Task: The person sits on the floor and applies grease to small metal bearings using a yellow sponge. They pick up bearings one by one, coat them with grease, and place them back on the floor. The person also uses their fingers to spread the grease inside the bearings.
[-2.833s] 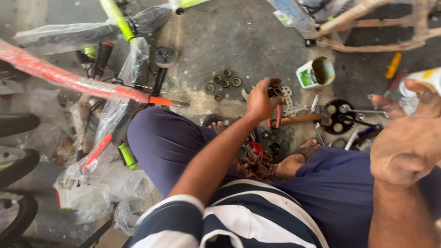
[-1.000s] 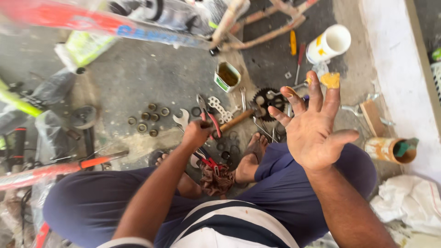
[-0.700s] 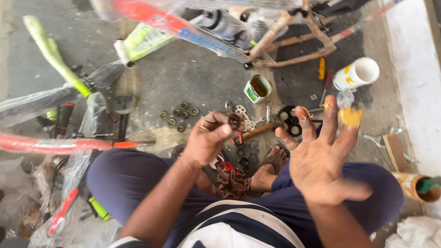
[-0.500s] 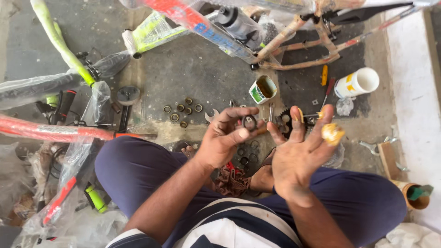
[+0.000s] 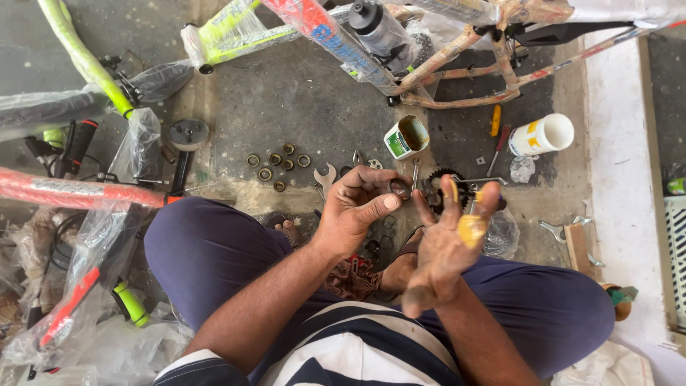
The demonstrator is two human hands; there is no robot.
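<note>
I sit cross-legged on a concrete floor. My left hand (image 5: 357, 207) pinches a small dark metal ring (image 5: 399, 189) between fingertips and thumb. My right hand (image 5: 446, 243) is held up beside it, fingers spread, with a blob of yellow grease (image 5: 470, 230) on the palm side and more on the fingertips. It holds nothing. The two hands are nearly touching above my lap. Beyond them on the floor lie a black sprocket (image 5: 444, 187) and a spanner (image 5: 325, 176).
Several small rings (image 5: 277, 163) lie on the floor ahead. An open green tin (image 5: 406, 136) and a white tub (image 5: 543, 134) stand further out. Wrapped bicycle frames (image 5: 336, 39) cross the top and left. A yellow-handled screwdriver (image 5: 495, 120) and a red rag (image 5: 351, 275) are nearby.
My left hand rose from the floor with the ring and met the right. The right hand, grease on it, came in from the right. The view swung and settled.
</note>
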